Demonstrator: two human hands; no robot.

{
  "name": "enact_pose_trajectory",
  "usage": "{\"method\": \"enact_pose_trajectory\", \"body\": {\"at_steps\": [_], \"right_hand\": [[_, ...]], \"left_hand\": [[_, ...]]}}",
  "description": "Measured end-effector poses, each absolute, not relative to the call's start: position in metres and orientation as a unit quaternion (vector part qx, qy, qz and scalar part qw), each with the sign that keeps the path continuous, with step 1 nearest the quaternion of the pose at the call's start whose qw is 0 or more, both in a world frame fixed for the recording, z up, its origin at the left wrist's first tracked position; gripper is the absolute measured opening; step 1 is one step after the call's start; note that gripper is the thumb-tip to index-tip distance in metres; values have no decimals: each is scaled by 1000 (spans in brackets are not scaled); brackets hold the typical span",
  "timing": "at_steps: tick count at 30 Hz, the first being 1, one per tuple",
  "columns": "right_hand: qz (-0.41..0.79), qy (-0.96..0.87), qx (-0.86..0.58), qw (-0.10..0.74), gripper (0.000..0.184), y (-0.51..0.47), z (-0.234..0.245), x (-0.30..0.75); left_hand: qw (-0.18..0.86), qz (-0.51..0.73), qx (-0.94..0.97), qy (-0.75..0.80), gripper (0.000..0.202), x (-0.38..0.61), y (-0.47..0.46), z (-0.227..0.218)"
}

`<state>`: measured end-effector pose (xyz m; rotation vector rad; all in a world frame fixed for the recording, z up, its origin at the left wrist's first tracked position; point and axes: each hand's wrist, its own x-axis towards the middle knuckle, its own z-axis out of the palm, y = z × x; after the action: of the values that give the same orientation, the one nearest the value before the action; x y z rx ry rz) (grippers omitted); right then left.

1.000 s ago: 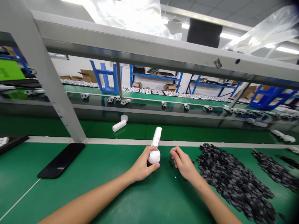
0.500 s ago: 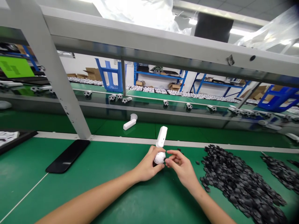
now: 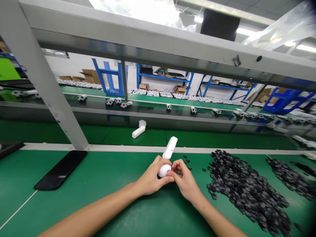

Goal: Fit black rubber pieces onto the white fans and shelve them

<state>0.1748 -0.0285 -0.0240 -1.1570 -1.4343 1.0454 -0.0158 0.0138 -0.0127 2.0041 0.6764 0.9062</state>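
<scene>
My left hand [image 3: 151,177] is closed round the ball-shaped head of a white handheld device [image 3: 167,158], whose handle points up and away. My right hand [image 3: 184,179] is pinched against the right side of that white head; whatever its fingertips hold is hidden. Both hands hover just above the green worktable [image 3: 103,177]. A big heap of small black pieces [image 3: 244,187] lies right of my right hand, with a few loose ones [image 3: 187,161] just beyond my fingers.
A flat black pad [image 3: 60,169] lies at the left. A similar white device [image 3: 138,130] rests on the green conveyor belt beyond the table edge. A grey frame post [image 3: 46,85] and crossbeam [image 3: 158,42] stand overhead. Black-and-white ball devices [image 3: 169,106] line the far belt.
My right hand moved left from beside the device to press against its white head. The device's handle has tilted a little to the right.
</scene>
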Motion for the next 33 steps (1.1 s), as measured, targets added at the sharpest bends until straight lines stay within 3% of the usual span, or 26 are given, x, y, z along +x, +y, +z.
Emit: {"method": "enact_pose_trajectory", "body": {"at_steps": [6, 11, 13, 20, 23, 27, 33], "right_hand": [[394, -689, -444, 417, 22, -20, -8, 202], [149, -710, -602, 335, 30, 2, -6, 257], [109, -688, -649, 307, 31, 9, -13, 269], [108, -653, -691, 292, 27, 28, -34, 273], [136, -654, -680, 303, 22, 33, -37, 277], [167, -655, -666, 317, 22, 35, -38, 281], [198, -639, -662, 339, 18, 34, -34, 278]], "left_hand": [[423, 383, 774, 275, 30, -16, 16, -12], [525, 374, 689, 331, 31, -19, 20, -10], [564, 366, 659, 336, 33, -20, 21, -10], [541, 355, 683, 339, 42, -22, 19, -10], [475, 392, 718, 324, 69, -21, 16, -11], [474, 402, 704, 343, 97, -19, 12, -13], [469, 404, 700, 357, 95, -19, 14, -18]]}}
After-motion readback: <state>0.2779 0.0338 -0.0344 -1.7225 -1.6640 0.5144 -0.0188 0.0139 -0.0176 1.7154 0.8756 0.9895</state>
